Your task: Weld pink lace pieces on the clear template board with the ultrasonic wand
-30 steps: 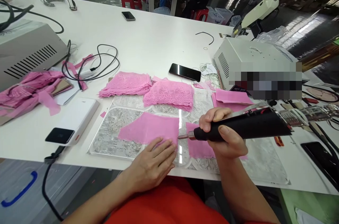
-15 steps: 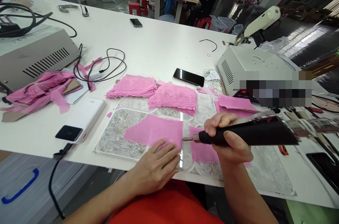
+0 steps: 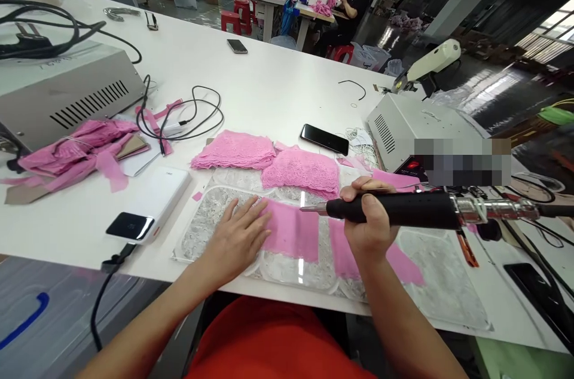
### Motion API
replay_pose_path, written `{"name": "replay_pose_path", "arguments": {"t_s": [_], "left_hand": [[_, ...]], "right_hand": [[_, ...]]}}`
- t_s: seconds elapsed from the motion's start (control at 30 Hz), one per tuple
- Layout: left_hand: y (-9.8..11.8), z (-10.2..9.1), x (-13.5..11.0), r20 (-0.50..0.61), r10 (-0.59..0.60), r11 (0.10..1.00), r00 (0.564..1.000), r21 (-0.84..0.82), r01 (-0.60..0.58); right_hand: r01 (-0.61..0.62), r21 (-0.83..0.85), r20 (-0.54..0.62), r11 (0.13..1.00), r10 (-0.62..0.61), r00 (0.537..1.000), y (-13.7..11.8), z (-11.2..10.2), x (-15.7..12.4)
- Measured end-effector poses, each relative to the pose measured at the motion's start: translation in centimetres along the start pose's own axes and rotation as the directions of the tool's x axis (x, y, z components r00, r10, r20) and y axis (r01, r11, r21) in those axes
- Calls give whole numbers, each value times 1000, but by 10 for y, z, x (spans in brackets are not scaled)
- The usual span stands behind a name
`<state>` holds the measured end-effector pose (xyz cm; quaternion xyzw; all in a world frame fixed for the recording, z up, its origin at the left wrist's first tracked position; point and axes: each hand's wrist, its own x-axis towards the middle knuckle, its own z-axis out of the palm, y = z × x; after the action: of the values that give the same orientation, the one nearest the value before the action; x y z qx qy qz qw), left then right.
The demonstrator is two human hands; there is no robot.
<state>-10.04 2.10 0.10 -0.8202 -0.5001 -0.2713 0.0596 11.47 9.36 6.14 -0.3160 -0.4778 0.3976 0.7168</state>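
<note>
My left hand [image 3: 235, 238] lies flat with fingers spread on a pink lace piece [image 3: 291, 231] that rests on a clear plate [image 3: 201, 229] at the table's near edge. My right hand [image 3: 368, 220] is wrapped round the black handle of a hot cutting tool [image 3: 394, 210]. Its metal tip points left and hovers just above the far edge of that lace piece. A second pink piece [image 3: 345, 247] lies under my right wrist. Two stacks of pink lace [image 3: 235, 150] [image 3: 302, 171] sit just beyond the plate.
A white power bank [image 3: 150, 202] lies left of the plate, with cables [image 3: 183, 116] and pink scraps [image 3: 76, 152] beyond. A grey box [image 3: 67, 92] stands far left, a white control box [image 3: 412, 128] right. Phones [image 3: 323, 138] [image 3: 237, 45] lie on the table. A person sits at a sewing machine behind.
My left hand slid up and left onto the pink lace piece, now covering its left part. The tool tip rose and moved toward the piece's far edge. The camera tilted upward.
</note>
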Motion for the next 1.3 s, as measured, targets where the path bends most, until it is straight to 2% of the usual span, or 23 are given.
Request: {"name": "replay_pose_path", "arguments": {"t_s": [0.73, 0.9, 1.1, 1.3], "left_hand": [[4, 1, -4, 18, -56, 998, 998, -26, 56], [5, 2, -5, -5, -56, 998, 998, -17, 56], [7, 1, -5, -18, -63, 998, 998, -9, 62], [8, 1, -5, -38, -63, 998, 997, 0, 63]], "right_hand": [[35, -17, 47, 999, -34, 998, 10, -2, 5], [-1, 32, 14, 999, 0, 1000, 7, 9, 5], [2, 30, 70, 1000, -5, 998, 14, 27, 1], [6, 18, 100, 1000, -8, 995, 20, 31, 0]]}}
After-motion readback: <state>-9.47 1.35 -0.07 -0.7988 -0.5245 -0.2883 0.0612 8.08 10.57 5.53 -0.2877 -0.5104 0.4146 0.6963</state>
